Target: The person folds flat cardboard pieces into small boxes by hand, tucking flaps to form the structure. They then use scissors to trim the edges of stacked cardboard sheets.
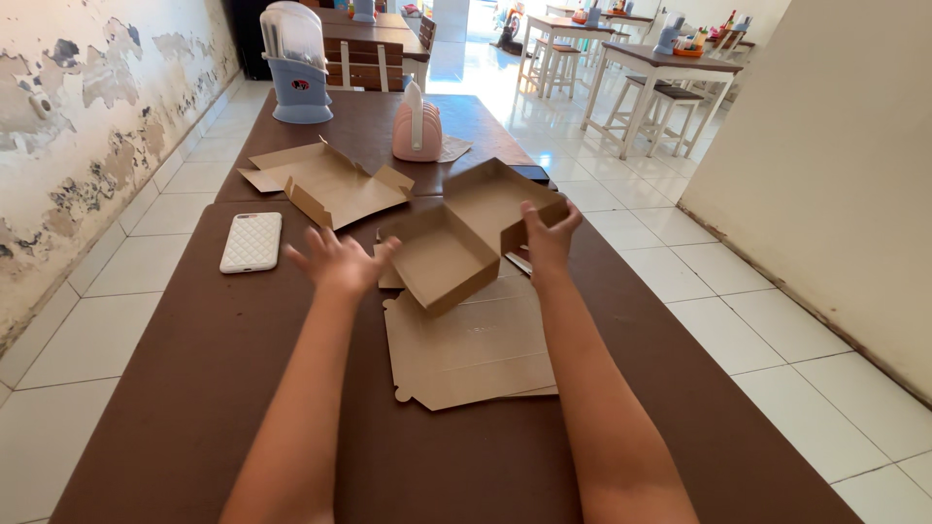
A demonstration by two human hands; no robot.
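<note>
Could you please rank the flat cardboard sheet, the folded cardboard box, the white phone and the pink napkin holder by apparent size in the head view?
1. Flat cardboard sheet, largest.
2. Folded cardboard box, held by the right hand.
3. White phone and pink napkin holder look alike; the holder sits farther away, so no ranking.

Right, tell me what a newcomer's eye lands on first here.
First, the half-folded cardboard box at the middle of the brown table, the right hand gripping its side flap and the left hand spread open beside it. Next, flat cardboard blanks lie below it, and a white phone lies to the left.
</note>
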